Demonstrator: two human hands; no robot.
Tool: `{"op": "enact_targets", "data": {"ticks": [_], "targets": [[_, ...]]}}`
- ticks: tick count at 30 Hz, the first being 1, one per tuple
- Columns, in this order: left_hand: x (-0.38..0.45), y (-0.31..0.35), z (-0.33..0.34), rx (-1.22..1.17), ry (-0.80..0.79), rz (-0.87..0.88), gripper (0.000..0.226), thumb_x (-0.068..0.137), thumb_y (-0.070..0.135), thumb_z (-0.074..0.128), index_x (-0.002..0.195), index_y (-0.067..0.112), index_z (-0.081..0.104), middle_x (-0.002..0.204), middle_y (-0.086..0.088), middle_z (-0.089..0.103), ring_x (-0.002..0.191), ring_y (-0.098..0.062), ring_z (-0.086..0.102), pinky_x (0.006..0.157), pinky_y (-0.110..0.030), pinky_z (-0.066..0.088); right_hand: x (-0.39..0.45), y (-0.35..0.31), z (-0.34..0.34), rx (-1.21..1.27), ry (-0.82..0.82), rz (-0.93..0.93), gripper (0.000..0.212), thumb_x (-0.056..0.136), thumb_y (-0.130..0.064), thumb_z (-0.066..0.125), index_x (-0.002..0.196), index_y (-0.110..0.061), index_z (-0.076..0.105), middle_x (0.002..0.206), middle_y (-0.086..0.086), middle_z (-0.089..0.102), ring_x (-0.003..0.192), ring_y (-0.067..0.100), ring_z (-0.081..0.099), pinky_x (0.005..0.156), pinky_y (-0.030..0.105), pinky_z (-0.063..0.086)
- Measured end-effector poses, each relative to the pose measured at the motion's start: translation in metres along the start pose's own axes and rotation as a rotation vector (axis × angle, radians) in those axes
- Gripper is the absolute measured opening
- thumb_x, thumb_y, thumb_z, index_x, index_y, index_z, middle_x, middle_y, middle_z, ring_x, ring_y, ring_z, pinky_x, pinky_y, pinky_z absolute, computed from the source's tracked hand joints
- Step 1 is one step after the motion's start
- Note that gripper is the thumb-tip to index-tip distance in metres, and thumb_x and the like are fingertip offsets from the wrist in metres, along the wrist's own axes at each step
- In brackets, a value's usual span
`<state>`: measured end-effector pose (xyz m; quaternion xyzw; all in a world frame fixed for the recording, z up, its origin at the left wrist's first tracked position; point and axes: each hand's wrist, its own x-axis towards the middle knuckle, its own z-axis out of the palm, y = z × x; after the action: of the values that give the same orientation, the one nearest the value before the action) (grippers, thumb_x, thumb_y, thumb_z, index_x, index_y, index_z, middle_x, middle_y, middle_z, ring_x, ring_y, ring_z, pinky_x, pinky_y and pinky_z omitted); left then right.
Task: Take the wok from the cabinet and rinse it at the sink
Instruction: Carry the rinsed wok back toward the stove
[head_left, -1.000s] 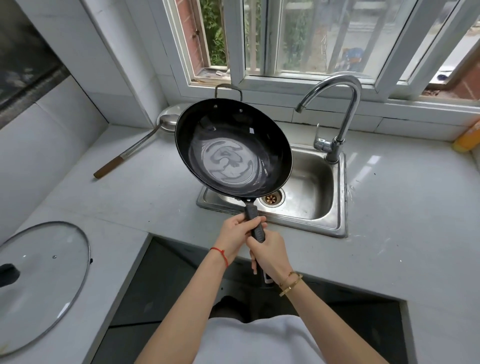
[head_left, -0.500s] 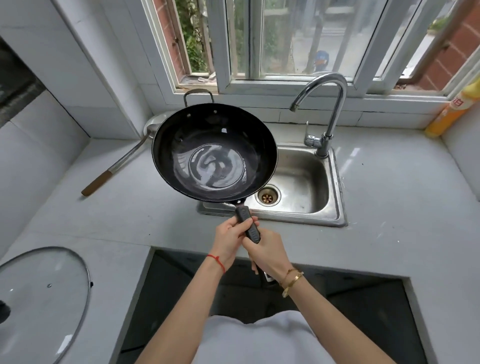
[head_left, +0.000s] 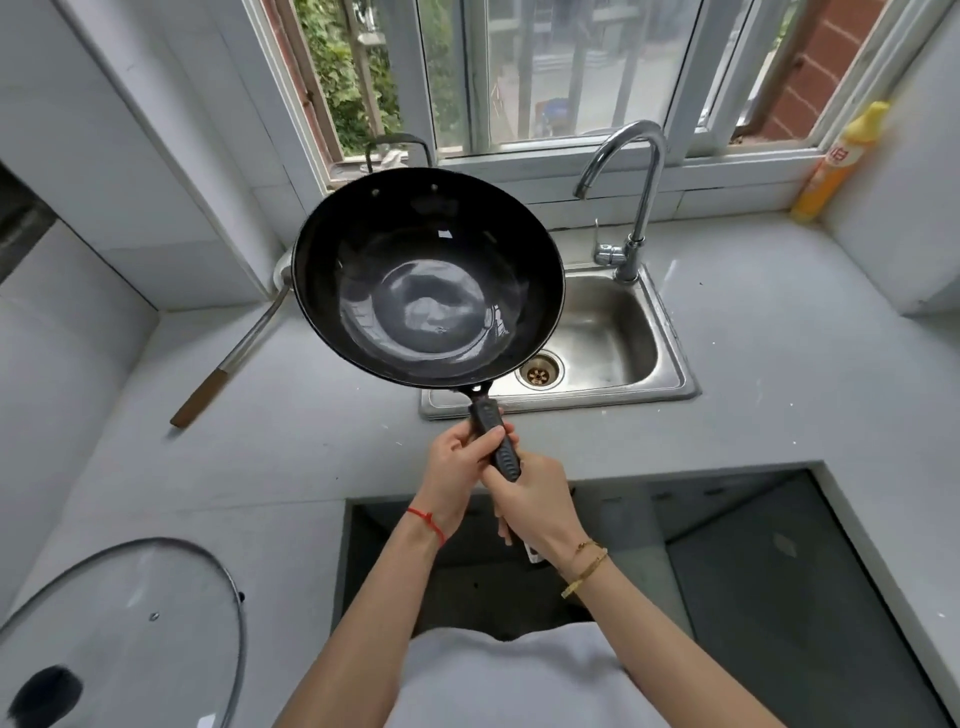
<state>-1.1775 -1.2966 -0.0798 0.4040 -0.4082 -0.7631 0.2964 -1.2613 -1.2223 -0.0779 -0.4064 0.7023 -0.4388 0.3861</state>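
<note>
A black wok (head_left: 426, 280) hangs in the air over the left edge of the steel sink (head_left: 613, 338), tilted with its wet, glossy inside facing me. Both hands grip its long black handle (head_left: 496, 441). My left hand (head_left: 457, 467) wraps the handle from the left, thumb on top. My right hand (head_left: 535, 504) holds the handle's end just below it. The curved chrome tap (head_left: 631, 182) stands behind the sink, to the right of the wok; no water runs from it.
A ladle with a wooden grip (head_left: 234, 364) lies on the grey counter (head_left: 260, 452) left of the wok. A glass lid (head_left: 119, 634) rests at the lower left. A yellow bottle (head_left: 836, 166) stands at the windowsill corner. A dark open recess (head_left: 727, 571) lies below my arms.
The wok has tipped further up towards me and shifted slightly left of the sink. The swirling water seen inside it earlier has thinned to a sheen. Both hands kept their hold.
</note>
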Motion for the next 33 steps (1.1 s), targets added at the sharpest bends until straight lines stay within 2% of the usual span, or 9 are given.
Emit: {"op": "enact_targets", "data": {"ticks": [4,10,13,19,23,27,33], "targets": [[-0.014,0.005,-0.003,0.003,-0.067,0.03,0.016,0.094,0.005,0.058,0.107,0.008,0.067,0.1,-0.01,0.072,0.097,-0.021,0.069,0.081,-0.026,0.057,-0.021,-0.01,0.006,0.028,0.072,-0.01,0.022,0.096,-0.018,0.057,0.074,-0.017,0.054,0.057,-0.001,0.058,0.035,0.008,0.056,0.036,0.016,0.042],[-0.032,0.003,0.006,0.049,-0.19,0.07,0.031,0.094,0.006,0.06,0.125,0.003,0.061,0.104,-0.012,0.071,0.097,-0.022,0.069,0.085,-0.03,0.058,-0.053,-0.016,0.003,0.063,0.176,-0.011,0.02,0.097,-0.02,0.057,0.077,-0.016,0.055,0.055,0.0,0.059,0.035,0.009,0.056,0.037,0.017,0.043],[-0.037,-0.001,0.018,0.072,-0.265,0.073,0.031,0.093,0.007,0.061,0.124,0.006,0.062,0.103,-0.01,0.071,0.097,-0.021,0.069,0.091,-0.035,0.057,-0.067,-0.016,-0.005,0.047,0.257,-0.004,0.022,0.097,-0.02,0.057,0.075,-0.017,0.055,0.054,0.001,0.059,0.035,0.009,0.056,0.038,0.019,0.045],[-0.049,-0.012,0.048,0.108,-0.399,0.064,0.028,0.093,0.006,0.061,0.121,0.007,0.063,0.101,-0.01,0.072,0.094,-0.019,0.07,0.088,-0.032,0.058,-0.095,-0.011,-0.024,0.078,0.399,0.06,0.025,0.096,-0.021,0.059,0.071,-0.022,0.053,0.052,-0.002,0.057,0.035,0.009,0.055,0.039,0.018,0.042],[-0.052,-0.022,0.072,0.141,-0.481,0.036,0.025,0.092,0.007,0.063,0.117,0.007,0.066,0.1,-0.009,0.072,0.094,-0.021,0.069,0.09,-0.035,0.057,-0.111,-0.005,-0.041,0.092,0.478,0.102,0.027,0.096,-0.021,0.059,0.069,-0.022,0.053,0.052,-0.001,0.057,0.034,0.008,0.054,0.038,0.019,0.042],[-0.054,-0.038,0.099,0.183,-0.547,-0.001,0.029,0.093,0.008,0.064,0.121,0.004,0.065,0.102,-0.011,0.072,0.097,-0.023,0.07,0.092,-0.037,0.056,-0.128,0.004,-0.063,0.117,0.551,0.148,0.027,0.096,-0.021,0.059,0.069,-0.021,0.052,0.052,0.0,0.057,0.034,0.011,0.054,0.038,0.021,0.041],[-0.063,-0.065,0.152,0.223,-0.653,-0.04,0.019,0.087,0.017,0.069,0.105,0.013,0.075,0.1,-0.013,0.072,0.098,-0.026,0.068,0.098,-0.045,0.052,-0.156,0.023,-0.105,0.13,0.668,0.197,0.031,0.095,-0.018,0.059,0.065,-0.015,0.053,0.047,0.003,0.056,0.034,0.017,0.054,0.039,0.025,0.042]]}}
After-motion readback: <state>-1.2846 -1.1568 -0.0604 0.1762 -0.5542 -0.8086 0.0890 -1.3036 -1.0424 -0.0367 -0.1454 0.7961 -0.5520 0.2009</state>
